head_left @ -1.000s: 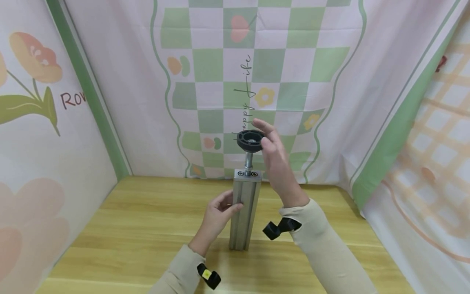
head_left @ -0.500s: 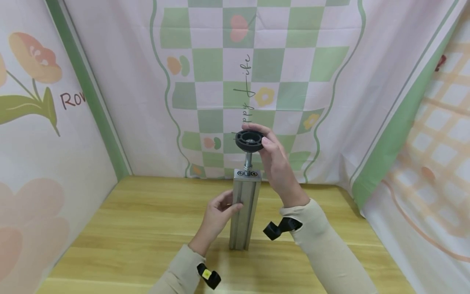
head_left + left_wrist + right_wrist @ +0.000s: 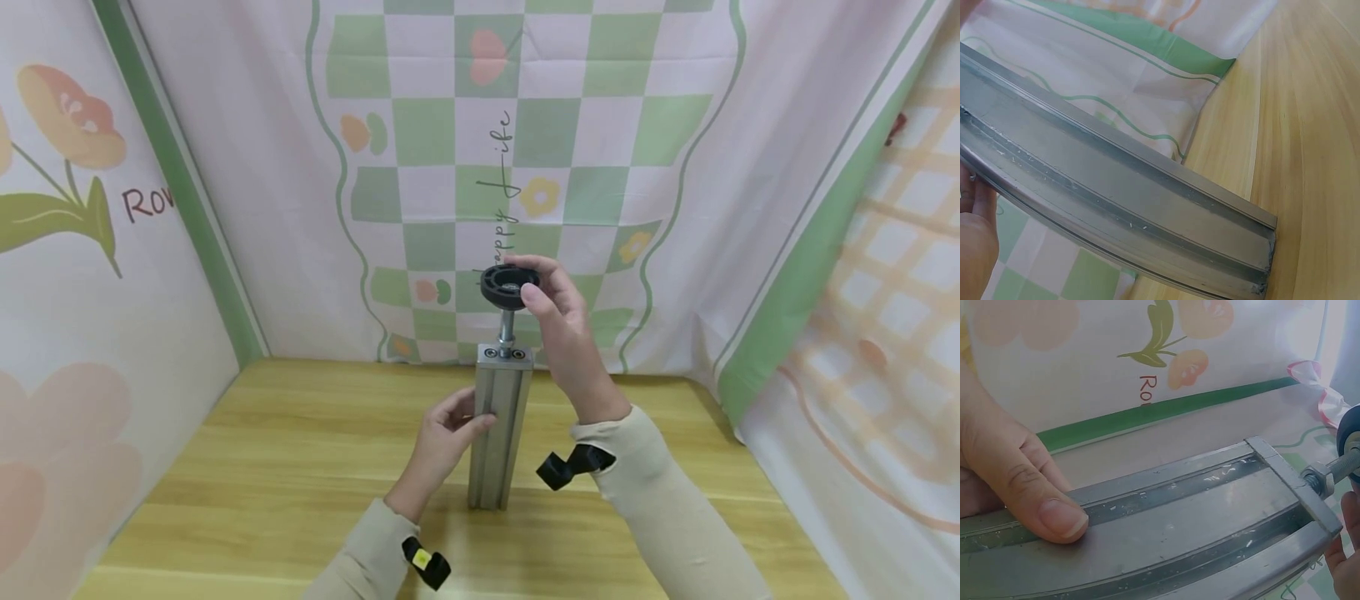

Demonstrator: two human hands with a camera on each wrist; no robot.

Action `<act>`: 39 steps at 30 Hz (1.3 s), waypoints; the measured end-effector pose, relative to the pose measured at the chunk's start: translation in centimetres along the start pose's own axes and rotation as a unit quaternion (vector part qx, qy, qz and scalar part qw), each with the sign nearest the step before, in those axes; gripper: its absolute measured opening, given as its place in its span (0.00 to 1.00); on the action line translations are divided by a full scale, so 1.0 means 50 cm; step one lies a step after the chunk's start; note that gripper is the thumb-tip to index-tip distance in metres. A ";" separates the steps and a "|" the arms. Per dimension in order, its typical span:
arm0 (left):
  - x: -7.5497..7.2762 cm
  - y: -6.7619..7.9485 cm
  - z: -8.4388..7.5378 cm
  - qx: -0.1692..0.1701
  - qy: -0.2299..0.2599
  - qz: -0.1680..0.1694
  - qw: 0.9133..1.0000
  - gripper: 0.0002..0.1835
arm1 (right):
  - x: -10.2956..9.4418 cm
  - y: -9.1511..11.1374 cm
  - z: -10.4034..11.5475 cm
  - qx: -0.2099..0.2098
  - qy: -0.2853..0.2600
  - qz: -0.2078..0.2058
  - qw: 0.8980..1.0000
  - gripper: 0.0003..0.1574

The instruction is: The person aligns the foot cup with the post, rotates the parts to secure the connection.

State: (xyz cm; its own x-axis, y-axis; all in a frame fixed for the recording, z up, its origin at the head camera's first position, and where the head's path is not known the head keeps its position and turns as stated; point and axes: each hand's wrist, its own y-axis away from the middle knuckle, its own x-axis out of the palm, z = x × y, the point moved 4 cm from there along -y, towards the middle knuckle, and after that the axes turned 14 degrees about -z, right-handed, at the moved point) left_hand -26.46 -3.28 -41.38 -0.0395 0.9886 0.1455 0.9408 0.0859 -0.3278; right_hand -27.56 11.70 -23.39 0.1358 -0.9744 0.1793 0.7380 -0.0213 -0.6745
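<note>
An aluminium extrusion profile (image 3: 491, 467) stands upright on the wooden table, with a flat end plate (image 3: 483, 363) on top. From the plate rises a threaded rod (image 3: 507, 323) bearing a black round levelling foot (image 3: 492, 293), hollow side up. My left hand (image 3: 442, 433) grips the profile at mid-height, thumb on the near face. At the top, my right hand (image 3: 566, 333) holds the foot by its right side, thumb on the rim and fingers behind it. The right wrist view shows a hex nut (image 3: 1319, 477) on the rod, against the plate.
The wooden table (image 3: 315, 467) surrounds the profile's base. Printed cloths hang on several sides, including a green checkered one (image 3: 427, 125) behind. Black camera mounts sit on both wrists, the right one (image 3: 573, 467) beside the profile. Small shavings lie in the profile's grooves.
The right hand's thumb has moved left onto the foot's rim, and its raised fingers have come down around the far side. The left hand and the profile have stayed put.
</note>
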 end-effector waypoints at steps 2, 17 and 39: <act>-0.001 0.000 0.001 0.000 0.000 0.000 1.000 0.22 | -0.001 0.002 0.001 0.007 0.006 -0.008 1.000 0.24; 0.000 0.000 -0.001 -0.008 -0.007 0.003 1.000 0.25 | 0.002 -0.002 0.013 -0.021 0.065 -0.027 0.997 0.29; -0.001 0.001 0.002 -0.015 -0.016 -0.003 1.000 0.24 | 0.009 -0.015 0.020 0.013 -0.030 0.091 0.995 0.35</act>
State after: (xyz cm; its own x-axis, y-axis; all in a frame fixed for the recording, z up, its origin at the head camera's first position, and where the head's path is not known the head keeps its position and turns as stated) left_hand -26.47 -3.30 -41.47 -0.0559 0.9915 0.1172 0.9502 0.0888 -0.2986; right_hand -27.39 11.49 -22.05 0.3079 -0.9463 0.0981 0.7136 0.1615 -0.6816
